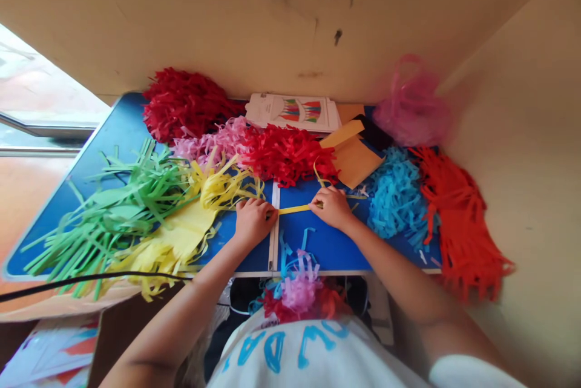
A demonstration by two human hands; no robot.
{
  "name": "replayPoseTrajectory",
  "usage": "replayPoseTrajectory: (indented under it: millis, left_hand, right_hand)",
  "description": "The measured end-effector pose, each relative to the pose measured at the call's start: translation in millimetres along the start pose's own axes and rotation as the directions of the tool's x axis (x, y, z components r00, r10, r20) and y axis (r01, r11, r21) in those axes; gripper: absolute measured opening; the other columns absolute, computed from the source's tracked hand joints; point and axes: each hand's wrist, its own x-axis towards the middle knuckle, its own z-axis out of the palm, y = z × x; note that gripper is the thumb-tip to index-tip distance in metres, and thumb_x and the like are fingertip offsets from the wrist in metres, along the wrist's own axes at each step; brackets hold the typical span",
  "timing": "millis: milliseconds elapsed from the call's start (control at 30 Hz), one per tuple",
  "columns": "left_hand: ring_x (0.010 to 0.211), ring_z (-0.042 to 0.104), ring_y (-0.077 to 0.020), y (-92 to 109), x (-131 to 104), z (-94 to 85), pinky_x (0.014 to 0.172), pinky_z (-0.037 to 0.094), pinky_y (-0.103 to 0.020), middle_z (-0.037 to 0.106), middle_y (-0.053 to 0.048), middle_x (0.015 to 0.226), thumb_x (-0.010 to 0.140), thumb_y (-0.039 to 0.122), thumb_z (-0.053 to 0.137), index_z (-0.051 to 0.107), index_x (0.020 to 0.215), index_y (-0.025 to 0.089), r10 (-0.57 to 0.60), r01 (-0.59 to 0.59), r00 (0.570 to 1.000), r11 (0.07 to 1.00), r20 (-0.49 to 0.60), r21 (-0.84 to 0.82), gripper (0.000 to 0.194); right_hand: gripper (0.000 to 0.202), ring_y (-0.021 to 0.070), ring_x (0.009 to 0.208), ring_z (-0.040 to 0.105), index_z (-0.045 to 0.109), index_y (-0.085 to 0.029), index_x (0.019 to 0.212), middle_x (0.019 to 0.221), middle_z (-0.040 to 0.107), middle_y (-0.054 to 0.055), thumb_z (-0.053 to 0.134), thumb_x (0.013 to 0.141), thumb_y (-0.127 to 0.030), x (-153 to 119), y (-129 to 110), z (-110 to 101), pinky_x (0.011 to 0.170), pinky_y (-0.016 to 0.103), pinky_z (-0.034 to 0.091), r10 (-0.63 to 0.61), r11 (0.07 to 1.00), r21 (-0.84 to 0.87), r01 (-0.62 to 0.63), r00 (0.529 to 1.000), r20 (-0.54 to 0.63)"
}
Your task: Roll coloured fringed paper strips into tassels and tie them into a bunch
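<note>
A narrow yellow paper strip (294,210) is stretched between my two hands above the blue table. My left hand (255,221) is closed on its left end, beside a fringed yellow paper bundle (193,232). My right hand (333,207) pinches the other end, and a loose curl of the strip rises above the fingers. Just behind my hands lies a heap of red fringed paper (290,155). Against my shirt, at the near table edge, rests a tassel bunch of blue, pink and red paper (299,288).
Green fringe (131,206) covers the left of the blue folding table (247,258). Dark red (186,103) and pink fringe (213,143), a printed sheet (290,111) and orange paper (354,158) lie behind. Blue (397,194) and orange-red fringe (463,218) lie right, near a pink bag (411,106).
</note>
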Motion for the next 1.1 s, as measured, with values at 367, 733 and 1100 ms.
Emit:
replayPoseTrajectory:
  millis: [367, 733, 1100]
  left_hand:
    - [0.103, 0.058, -0.0280, 4, -1, -5.8, 0.096, 0.029, -0.050, 0.072, -0.003, 0.097, 0.090, 0.017, 0.055, 0.074, 0.091, 0.031, 0.350, -0.346, 0.930, 0.937, -0.110, 0.055, 0.024]
    - [0.098, 0.057, -0.0240, 12, 6, -2.0, 0.097, 0.031, -0.048, 0.072, -0.003, 0.087, 0.093, 0.022, 0.052, 0.072, 0.081, 0.026, 0.347, -0.332, 0.915, 0.937, -0.206, 0.107, 0.024]
    - [0.094, 0.058, -0.0222, -14, -18, 5.7, 0.093, 0.034, -0.044, 0.072, -0.002, 0.086, 0.093, 0.021, 0.055, 0.075, 0.096, 0.032, 0.294, -0.308, 0.935, 0.950, -0.199, -0.043, 0.023]
  right_hand:
    - [0.010, 0.0221, 0.105, 0.051, 0.070, -0.025, 0.087, 0.097, 0.071, 0.002, 0.061, 0.092, -0.026, -11, -16, -6, 0.100, 0.046, 0.020, -0.367, 0.914, -0.234, 0.331, 0.921, -0.133]
    - [0.010, 0.0238, 0.104, 0.052, 0.068, -0.023, 0.098, 0.105, 0.069, 0.006, 0.062, 0.091, -0.029, -3, -31, 1, 0.100, 0.045, 0.024, -0.409, 0.889, -0.264, 0.375, 0.909, -0.085]
    - [0.013, 0.0158, 0.087, 0.058, 0.075, -0.024, 0.083, 0.088, 0.072, 0.001, 0.065, 0.092, -0.027, -19, 6, 12, 0.083, 0.034, 0.032, -0.364, 0.931, -0.050, 0.361, 0.916, -0.170]
